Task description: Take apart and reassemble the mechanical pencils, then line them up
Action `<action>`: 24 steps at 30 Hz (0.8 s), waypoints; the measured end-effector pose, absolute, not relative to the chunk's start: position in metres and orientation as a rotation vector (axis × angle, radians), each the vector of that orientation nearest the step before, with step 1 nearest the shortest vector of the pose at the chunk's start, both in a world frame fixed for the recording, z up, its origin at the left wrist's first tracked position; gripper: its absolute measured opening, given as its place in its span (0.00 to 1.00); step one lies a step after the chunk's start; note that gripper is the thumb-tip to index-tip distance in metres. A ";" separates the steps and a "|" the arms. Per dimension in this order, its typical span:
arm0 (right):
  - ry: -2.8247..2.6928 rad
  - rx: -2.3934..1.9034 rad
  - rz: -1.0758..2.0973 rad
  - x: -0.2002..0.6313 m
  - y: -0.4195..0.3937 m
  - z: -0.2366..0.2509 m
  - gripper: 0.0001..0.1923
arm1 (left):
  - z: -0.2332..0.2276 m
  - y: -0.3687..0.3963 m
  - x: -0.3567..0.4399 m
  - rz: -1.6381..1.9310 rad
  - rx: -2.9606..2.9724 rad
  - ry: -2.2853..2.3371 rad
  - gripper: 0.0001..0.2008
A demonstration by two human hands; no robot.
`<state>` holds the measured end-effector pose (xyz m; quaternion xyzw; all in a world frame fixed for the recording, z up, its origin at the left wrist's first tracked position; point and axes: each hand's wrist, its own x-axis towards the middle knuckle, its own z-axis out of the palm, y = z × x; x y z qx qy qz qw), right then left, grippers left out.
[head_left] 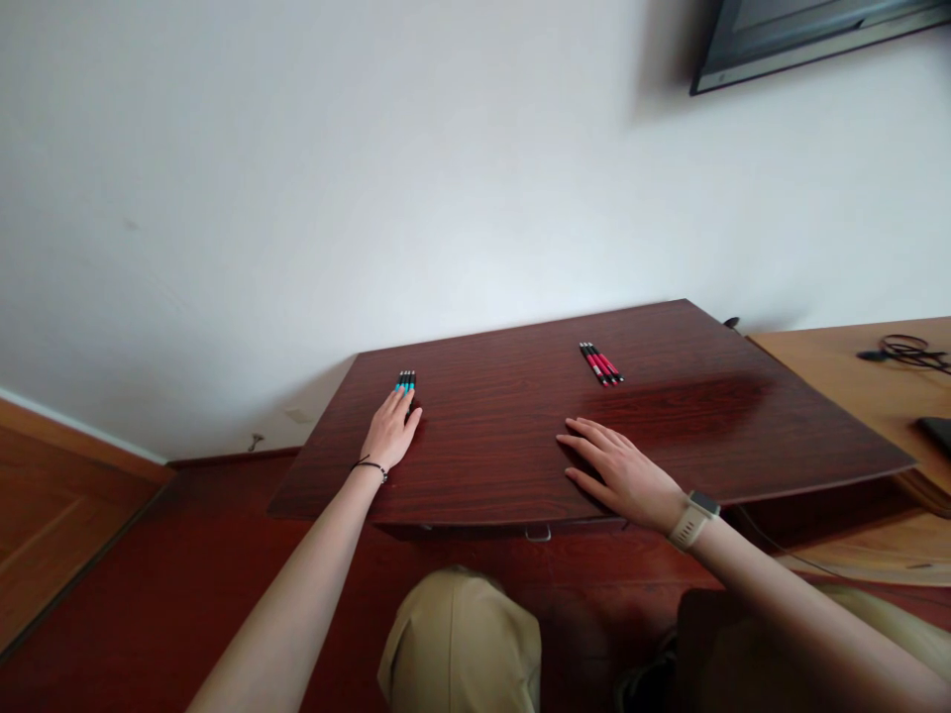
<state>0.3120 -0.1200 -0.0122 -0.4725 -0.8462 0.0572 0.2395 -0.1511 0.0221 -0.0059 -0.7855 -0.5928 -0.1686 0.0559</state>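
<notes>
On the dark red wooden table (490,446), my left hand (390,426) reaches to a row of black and turquoise pens (405,380) at the left. Its stretched fingers rest over the lower part of the pens and hide it. My right hand (613,465) lies with fingers spread near the table's front edge, holding nothing. Beyond it, toward the back, several black and red pens (601,364) lie side by side, apart from the hand.
A lighter wooden desk (839,361) adjoins on the right, with a coiled black cable (910,352) on it. Behind the table rises a white wall (446,198), with a screen (809,45) at upper right. My knee (461,644) is below the front edge.
</notes>
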 end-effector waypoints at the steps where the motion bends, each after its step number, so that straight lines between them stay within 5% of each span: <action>1: -2.316 -1.297 0.159 0.312 -0.120 -0.012 0.26 | -0.004 0.021 -0.151 -0.539 -2.377 -1.789 0.31; 11: -2.294 -1.279 0.208 0.311 -0.116 -0.012 0.26 | 0.020 -0.034 -0.094 -0.940 -2.340 -1.709 0.20; 24: -1.781 -1.570 0.213 0.368 -0.068 0.021 0.20 | 0.019 -0.105 0.069 -0.872 -2.799 -1.562 0.09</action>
